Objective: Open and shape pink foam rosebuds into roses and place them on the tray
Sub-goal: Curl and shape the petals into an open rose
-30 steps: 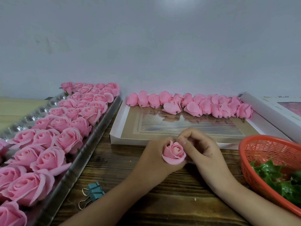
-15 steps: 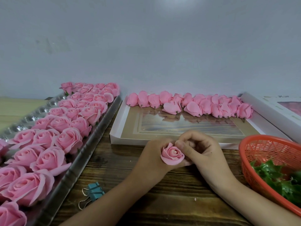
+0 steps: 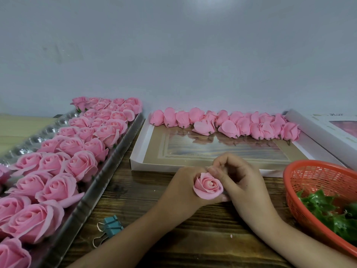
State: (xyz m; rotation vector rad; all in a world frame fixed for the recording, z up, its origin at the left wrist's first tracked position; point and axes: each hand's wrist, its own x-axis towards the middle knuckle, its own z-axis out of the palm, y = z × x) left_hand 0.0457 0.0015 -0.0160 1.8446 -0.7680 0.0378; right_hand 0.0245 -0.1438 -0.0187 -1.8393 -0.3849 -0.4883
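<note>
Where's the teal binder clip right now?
Head view, lower left: the binder clip lies on the wooden table, between the tray and the left forearm.

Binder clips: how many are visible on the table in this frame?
1. The teal binder clip lies on the wooden table between the tray and the left forearm; others may be hidden.

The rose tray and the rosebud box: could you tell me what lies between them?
Between tray and box, only a strip of bare wooden table, in the head view.
</note>
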